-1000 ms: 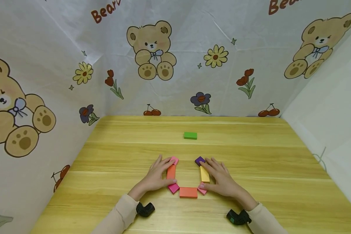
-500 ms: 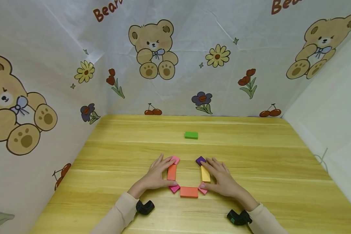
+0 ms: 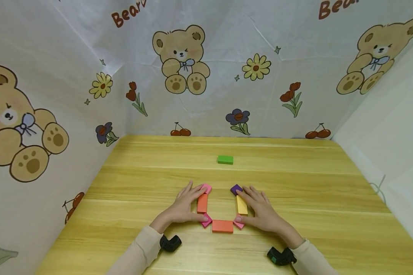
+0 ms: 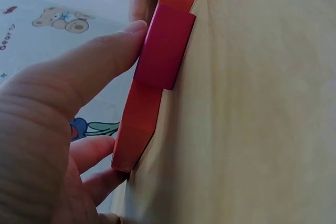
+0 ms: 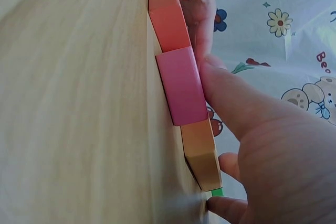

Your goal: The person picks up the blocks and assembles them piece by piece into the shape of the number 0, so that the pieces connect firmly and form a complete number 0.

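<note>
Blocks lie on the table in an open-ended U in the head view. My left hand (image 3: 184, 206) spreads along the left side: its index fingertip is on the pink block (image 3: 207, 188), its thumb on the magenta block (image 4: 165, 45), and the orange block (image 3: 202, 203) lies between. On the right side, my right hand (image 3: 261, 212) has its index fingertip at the purple block (image 3: 235, 188) and its thumb on the rose-pink block (image 5: 182, 85), beside the yellow block (image 3: 242, 205). An orange-red block (image 3: 222, 226) forms the near side, its ends by the magenta and rose-pink corners.
A green block (image 3: 225, 159) lies alone farther back on the wooden table (image 3: 158, 175). Black wrist devices (image 3: 170, 243) sit at both cuffs. A white bear-printed cloth (image 3: 220, 46) rises behind the table and on the left.
My left thumb has slid slightly nearer, onto the magenta block. The left orange block stands a little straighter. My right hand stays in place; the whole head view has shifted slightly.
</note>
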The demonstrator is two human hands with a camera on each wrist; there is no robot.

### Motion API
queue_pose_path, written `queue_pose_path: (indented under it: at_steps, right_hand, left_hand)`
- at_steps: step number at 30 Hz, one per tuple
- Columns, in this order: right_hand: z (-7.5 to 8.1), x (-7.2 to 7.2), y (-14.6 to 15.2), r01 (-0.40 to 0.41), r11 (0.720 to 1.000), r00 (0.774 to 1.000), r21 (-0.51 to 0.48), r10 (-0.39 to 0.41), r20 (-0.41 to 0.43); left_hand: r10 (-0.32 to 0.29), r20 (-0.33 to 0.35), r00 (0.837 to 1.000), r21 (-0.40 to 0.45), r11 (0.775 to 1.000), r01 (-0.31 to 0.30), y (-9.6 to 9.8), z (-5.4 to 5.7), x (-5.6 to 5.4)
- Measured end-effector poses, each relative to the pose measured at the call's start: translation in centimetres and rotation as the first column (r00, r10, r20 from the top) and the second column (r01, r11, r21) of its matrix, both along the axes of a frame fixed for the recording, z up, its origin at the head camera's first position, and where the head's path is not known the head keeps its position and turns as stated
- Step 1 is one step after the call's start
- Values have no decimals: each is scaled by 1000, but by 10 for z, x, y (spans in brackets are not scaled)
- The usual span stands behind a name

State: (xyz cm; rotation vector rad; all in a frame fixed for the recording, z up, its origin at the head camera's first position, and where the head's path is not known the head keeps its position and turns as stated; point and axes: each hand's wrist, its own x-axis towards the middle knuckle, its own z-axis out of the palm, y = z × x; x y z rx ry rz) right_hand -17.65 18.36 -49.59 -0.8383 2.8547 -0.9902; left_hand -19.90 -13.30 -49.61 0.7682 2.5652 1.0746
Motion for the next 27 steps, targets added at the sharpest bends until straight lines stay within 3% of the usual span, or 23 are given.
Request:
queue_pose_path:
  at_steps: [11,18,22,27]
  right_hand:
    - [0,-1,-2,10,1000,999,-18,-9,31]
    - [9,-6,5,9,999,995,-31,-6,96]
    - [20,-18,11,2,999,992,-44,3,123]
    - [35,-45,13,8,999,992,-39,-3,127]
  left_hand:
    - [6,-28,1000,-12,1000,-7,-1,-2,0]
    - [8,-34,999,-17,1000,-9,0,-2,-1]
    - [5,-31,1000,-8,1000,-5,0,-3,-2]
    - [-6,-44,999,-11,1000,5,0,-5,-3]
